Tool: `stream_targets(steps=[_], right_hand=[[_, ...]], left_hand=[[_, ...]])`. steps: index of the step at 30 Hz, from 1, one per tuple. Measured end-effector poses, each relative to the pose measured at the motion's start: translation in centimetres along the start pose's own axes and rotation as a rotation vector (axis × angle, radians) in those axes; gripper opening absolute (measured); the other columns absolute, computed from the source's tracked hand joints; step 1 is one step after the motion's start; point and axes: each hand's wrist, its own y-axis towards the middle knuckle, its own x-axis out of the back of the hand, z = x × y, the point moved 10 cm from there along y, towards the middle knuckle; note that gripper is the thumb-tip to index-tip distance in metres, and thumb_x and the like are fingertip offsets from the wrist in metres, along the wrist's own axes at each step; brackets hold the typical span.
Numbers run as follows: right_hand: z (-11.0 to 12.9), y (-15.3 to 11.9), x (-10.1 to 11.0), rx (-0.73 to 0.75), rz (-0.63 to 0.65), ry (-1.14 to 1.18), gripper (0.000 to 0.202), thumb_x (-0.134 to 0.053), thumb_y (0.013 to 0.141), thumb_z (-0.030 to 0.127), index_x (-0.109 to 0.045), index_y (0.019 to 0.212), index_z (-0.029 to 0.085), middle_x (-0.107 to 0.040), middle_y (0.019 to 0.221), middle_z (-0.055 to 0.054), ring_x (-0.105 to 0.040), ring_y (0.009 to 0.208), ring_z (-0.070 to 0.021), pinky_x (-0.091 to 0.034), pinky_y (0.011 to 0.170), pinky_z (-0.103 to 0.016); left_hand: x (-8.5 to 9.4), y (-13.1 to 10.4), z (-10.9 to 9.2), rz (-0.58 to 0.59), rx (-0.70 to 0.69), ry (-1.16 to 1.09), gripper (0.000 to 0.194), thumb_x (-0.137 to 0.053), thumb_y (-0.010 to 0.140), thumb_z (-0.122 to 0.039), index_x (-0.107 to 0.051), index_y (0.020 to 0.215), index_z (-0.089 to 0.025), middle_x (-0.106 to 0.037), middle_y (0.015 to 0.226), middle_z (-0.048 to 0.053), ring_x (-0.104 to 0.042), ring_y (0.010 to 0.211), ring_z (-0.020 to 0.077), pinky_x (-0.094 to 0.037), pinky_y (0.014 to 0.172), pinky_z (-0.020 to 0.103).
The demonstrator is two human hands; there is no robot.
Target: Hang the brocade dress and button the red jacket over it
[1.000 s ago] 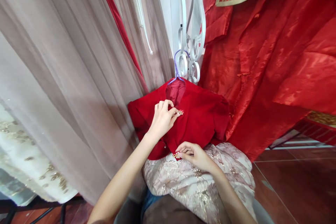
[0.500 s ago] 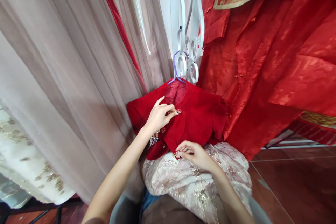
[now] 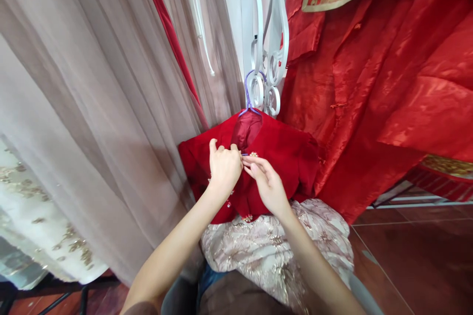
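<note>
A short red velvet jacket (image 3: 291, 157) hangs on a purple hanger (image 3: 248, 89), its lower edge over pale brocade fabric (image 3: 254, 243). My left hand (image 3: 225, 165) is closed at the jacket's front, just below the neckline; what its fingers grip is hidden. Touching or nearly touching it, my right hand (image 3: 268, 182) has its fingertips close together beside a jeweled clasp (image 3: 253, 154); whether they pinch anything is too small to tell. Another jeweled clasp (image 3: 247, 218) sits at the jacket's lower front edge. Beads show below my left hand.
White scrolled metalwork (image 3: 273, 101) holds the hanger. Pinkish-grey sheer drapes (image 3: 92, 108) fill the left side. Red satin garments (image 3: 369, 98) hang at the right above a reddish tiled floor (image 3: 414, 256). White fabric with gold decoration (image 3: 44, 216) is at the lower left.
My right hand has moved up from the lower clasp to beside my left hand. The left hand has turned, its back now more toward the camera. The jacket's left front lies differently.
</note>
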Motion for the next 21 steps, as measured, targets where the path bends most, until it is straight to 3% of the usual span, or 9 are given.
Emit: stream_targets(steps=[1,3,5,7,9,11,14,17,21], right_hand=[[0.1,0.4,-0.9,0.007,0.016,-0.028,0.047,-0.045,0.089,0.053,-0.049,0.123,0.021,-0.052,0.134,-0.011,-0.048,0.127,-0.0215,-0.038,0.109,-0.039],[-0.8,0.6,-2.0,-0.042,0.032,-0.16,0.064,-0.043,0.088,0.057,-0.036,0.138,0.019,-0.036,0.148,-0.013,-0.031,0.139,-0.025,-0.028,0.114,-0.044],[-2.1,-0.1,-1.2,-0.113,-0.027,-0.342,0.081,-0.046,0.084,0.063,-0.025,0.144,0.013,-0.024,0.153,-0.018,-0.013,0.144,-0.0299,-0.018,0.116,-0.049],[-2.5,-1.3,0.9,-0.124,-0.144,-0.499,0.091,-0.05,0.08,0.065,-0.021,0.145,0.008,-0.021,0.151,-0.022,-0.007,0.144,-0.0341,-0.014,0.116,-0.054],[-2.0,-2.0,3.2,-0.071,-0.242,-0.609,0.089,-0.049,0.081,0.065,-0.022,0.143,0.008,-0.027,0.146,-0.025,-0.014,0.142,-0.0367,-0.017,0.114,-0.055],[-1.1,-2.1,5.4,-0.015,-0.291,-0.72,0.083,-0.047,0.082,0.064,-0.028,0.139,0.007,-0.037,0.137,-0.027,-0.027,0.136,-0.0384,-0.023,0.11,-0.056],[0.4,-1.0,8.7,0.032,-0.354,-0.867,0.076,-0.045,0.082,0.064,-0.038,0.13,0.005,-0.048,0.123,-0.027,-0.04,0.125,-0.0397,-0.03,0.105,-0.056],[2.1,0.5,11.8,0.092,-0.397,-0.959,0.072,-0.044,0.082,0.065,-0.043,0.123,0.006,-0.052,0.118,-0.027,-0.045,0.12,-0.0397,-0.034,0.101,-0.056],[3.4,2.6,14.6,0.102,-0.355,-1.05,0.065,-0.045,0.081,0.066,-0.05,0.114,0.011,-0.058,0.109,-0.023,-0.053,0.11,-0.0372,-0.041,0.094,-0.052]], left_hand=[[0.5,-0.1,-0.1,-0.032,-0.01,0.081,0.009,-0.059,0.071,-0.012,-0.064,0.067,-0.018,-0.05,0.046,0.003,-0.061,0.084,0.0303,-0.013,0.11,0.054],[1.3,-0.2,0.0,-0.061,-0.018,0.243,0.028,-0.053,0.073,-0.009,-0.068,0.096,-0.015,-0.06,0.059,0.007,-0.058,0.096,0.0324,-0.014,0.108,0.058],[1.9,-0.6,0.7,-0.082,-0.011,0.411,0.048,-0.048,0.075,-0.006,-0.06,0.12,-0.018,-0.066,0.087,0.012,-0.053,0.108,0.0329,-0.017,0.107,0.06],[2.3,-1.4,1.7,-0.145,0.011,0.526,0.058,-0.045,0.077,-0.005,-0.051,0.132,-0.024,-0.057,0.121,0.016,-0.045,0.121,0.0335,-0.018,0.106,0.062],[2.6,-2.8,2.7,-0.249,0.04,0.539,0.062,-0.047,0.079,-0.005,-0.045,0.136,-0.029,-0.037,0.144,0.015,-0.03,0.134,0.0358,-0.015,0.107,0.066],[2.5,-4.1,3.8,-0.336,0.063,0.481,0.062,-0.05,0.079,-0.006,-0.045,0.136,-0.029,-0.02,0.153,0.014,-0.01,0.142,0.039,-0.009,0.105,0.071],[2.7,-5.3,5.6,-0.415,0.092,0.393,0.057,-0.051,0.078,-0.005,-0.051,0.131,-0.027,-0.009,0.156,0.012,0.008,0.143,0.0402,-0.004,0.104,0.074],[4.5,-5.1,6.7,-0.44,0.059,0.341,0.052,-0.049,0.079,-0.004,-0.058,0.125,-0.027,-0.01,0.157,0.007,0.002,0.144,0.0356,-0.012,0.112,0.063],[7.8,-2.7,7.6,-0.28,-0.015,0.243,0.055,-0.043,0.08,-0.004,-0.056,0.128,-0.029,-0.036,0.149,0.003,-0.036,0.136,0.0241,-0.032,0.113,0.038]])
